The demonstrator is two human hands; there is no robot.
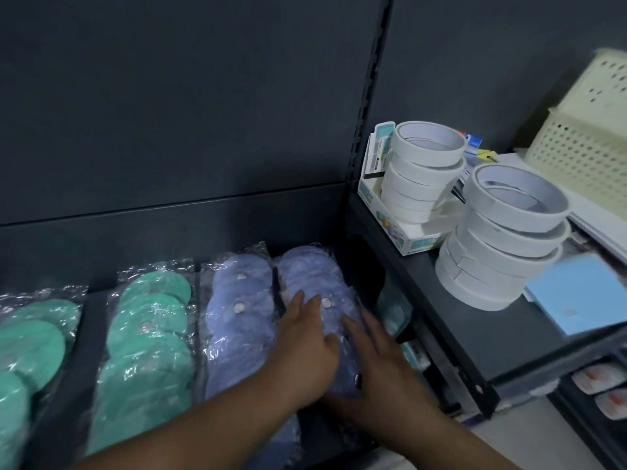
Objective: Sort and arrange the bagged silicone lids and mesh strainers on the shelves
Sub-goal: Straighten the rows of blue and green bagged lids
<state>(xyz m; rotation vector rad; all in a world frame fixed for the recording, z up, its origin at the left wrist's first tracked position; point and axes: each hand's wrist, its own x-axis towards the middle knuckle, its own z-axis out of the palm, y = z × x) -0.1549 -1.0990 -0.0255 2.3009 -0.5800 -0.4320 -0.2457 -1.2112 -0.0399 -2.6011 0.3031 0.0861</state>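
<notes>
Bagged silicone lids lie in rows on a dark shelf (91, 337). Two green rows, one far left (30, 344) and one beside it (149, 337), sit next to two purple-blue rows: a left one (237, 320) and a right one (315, 276). My left hand (305, 347) lies flat on the right purple bag, fingers spread. My right hand (376, 361) rests on that bag's right edge, fingers extended. Neither hand is closed around the bag. No mesh strainers are visible.
A higher dark shelf (481, 320) on the right carries two stacks of white tape rolls (424, 171) (505, 235), a small box (373, 184), a blue pad (580, 293) and cream perforated baskets (583, 144). A slotted upright post (366, 96) divides the bays.
</notes>
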